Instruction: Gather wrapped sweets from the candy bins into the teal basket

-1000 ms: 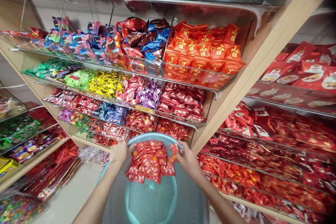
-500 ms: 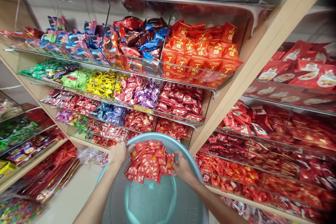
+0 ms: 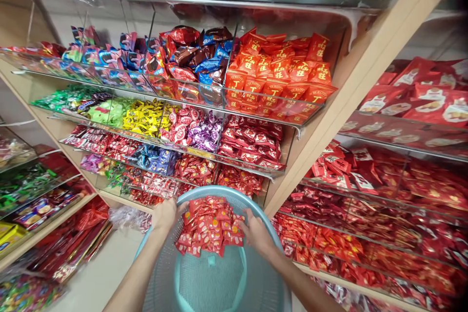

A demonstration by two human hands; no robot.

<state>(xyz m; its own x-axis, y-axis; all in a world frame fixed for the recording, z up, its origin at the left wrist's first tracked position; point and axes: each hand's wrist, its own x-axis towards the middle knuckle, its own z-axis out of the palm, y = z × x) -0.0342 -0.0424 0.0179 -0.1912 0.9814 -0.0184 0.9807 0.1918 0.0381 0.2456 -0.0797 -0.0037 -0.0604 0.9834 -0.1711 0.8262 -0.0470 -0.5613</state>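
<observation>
A round blue-green plastic basket (image 3: 258, 204) with a mesh bottom is tilted towards me below the shelves. Small red candy packets (image 3: 208, 226) with pale and orange spots are heaped in its far part. At the far left rim, my left hand (image 3: 164, 215) is closed round the edge, its thumb inside. My right hand (image 3: 257, 232) reaches inside the basket to the right side of the heap. Its fingers are apart, with the tips at the outermost packets; whether they press on them is hard to see.
Clear-fronted shelves of wrapped sweets rise ahead, with orange-red packets (image 3: 276, 85) at upper right. A slanting wooden post (image 3: 321, 141) divides them from shelves of red packets (image 3: 431, 102). Bagged sweets (image 3: 29, 292) lie at lower left, beside the pale floor (image 3: 106, 263).
The fingers of my right hand have spread and shifted slightly at the heap's right side. My left hand keeps its place on the rim, and the view has moved only a little.
</observation>
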